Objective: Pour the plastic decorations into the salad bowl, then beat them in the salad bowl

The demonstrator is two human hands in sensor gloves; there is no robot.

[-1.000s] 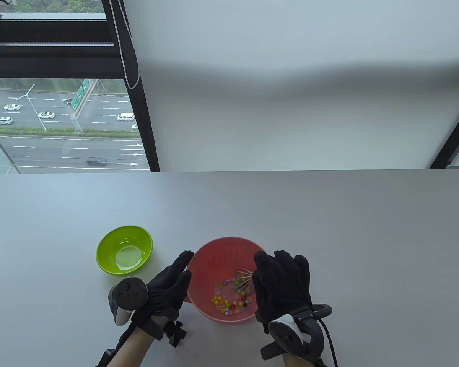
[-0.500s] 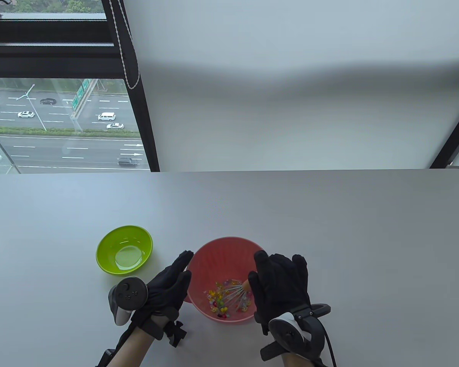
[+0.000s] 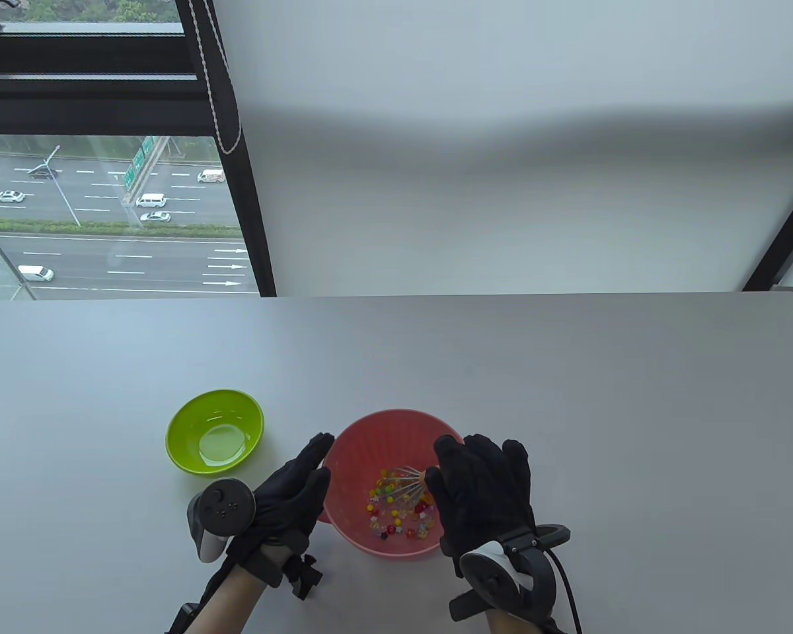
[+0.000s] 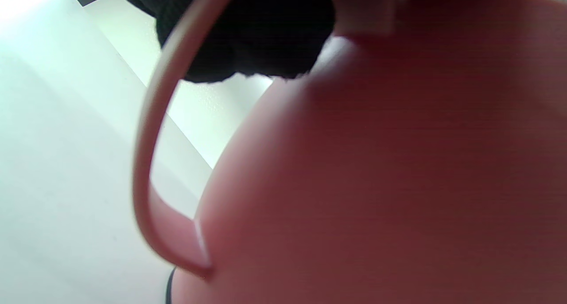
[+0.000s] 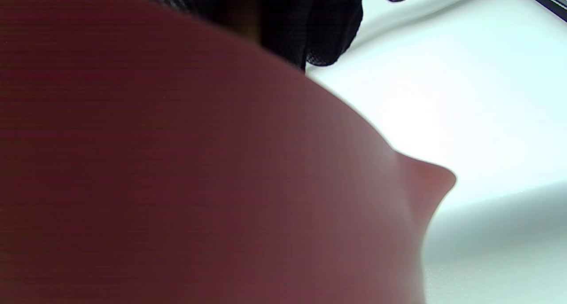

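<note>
A pink salad bowl (image 3: 382,419) stands near the table's front edge, with small coloured plastic decorations (image 3: 396,514) scattered over its bottom. A wire whisk (image 3: 404,484) dips into them. My right hand (image 3: 466,475) hangs over the bowl's right rim and grips the whisk's orange handle (image 3: 430,473). My left hand (image 3: 318,457) lies with straight fingers against the bowl's left side. In the left wrist view the bowl's outer wall (image 4: 398,162) and its loop handle (image 4: 145,162) fill the frame. In the right wrist view the bowl's wall (image 5: 177,162) hides the whisk.
A green bowl (image 3: 215,429) stands left of the pink one, a short way beyond my left hand, and holds nothing. The grey table (image 3: 568,396) runs back to a wall and a window.
The whisk swung toward the bowl's near left and has come back up toward the right rim. The decorations have been shuffled about. My left hand has not moved.
</note>
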